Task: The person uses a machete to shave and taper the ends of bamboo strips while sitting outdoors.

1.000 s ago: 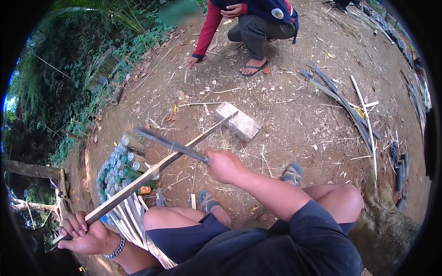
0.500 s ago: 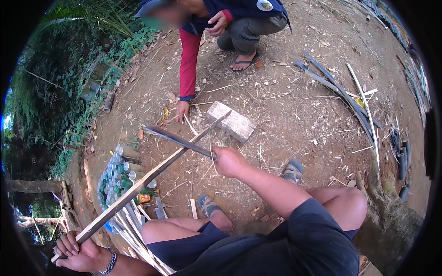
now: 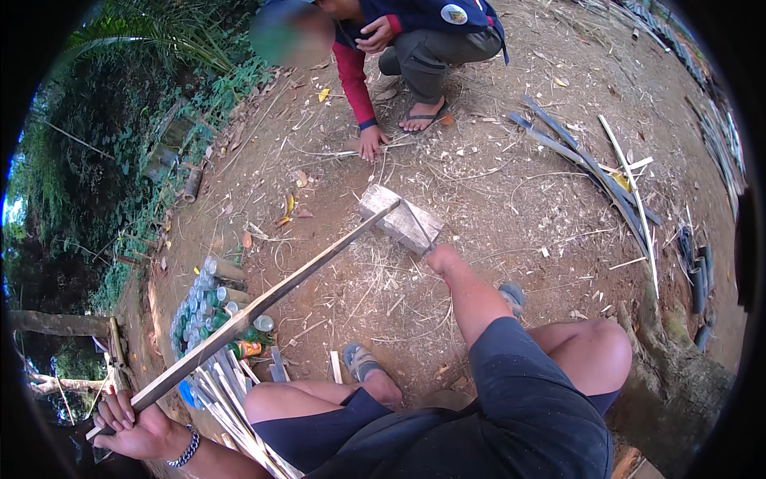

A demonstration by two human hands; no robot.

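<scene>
My left hand (image 3: 132,427), low at the left, is closed around the near end of a long split bamboo strip (image 3: 263,303). The strip slants away to the upper right, and its far tip lies over a pale wooden block (image 3: 407,233) on the ground. My right hand (image 3: 447,262) grips a long-bladed knife (image 3: 420,221) at the block's near right corner. Its narrow blade points up and left across the block toward the strip's tip. Whether blade and strip touch, I cannot tell; the handle is mostly hidden in my fist.
Across from me a co-worker crouches, one hand (image 3: 371,144) down at thin strips on the dirt. Many bottles (image 3: 209,299) and a bundle of bamboo strips (image 3: 231,399) lie left of my legs. Dark bamboo splits (image 3: 586,160) lie right; a tree root (image 3: 670,359) borders my right knee.
My right hand and the knife have moved right and toward the block, the blade swinging from crossing the strip to over the block. The co-worker's reaching hand has moved right and farther away.
</scene>
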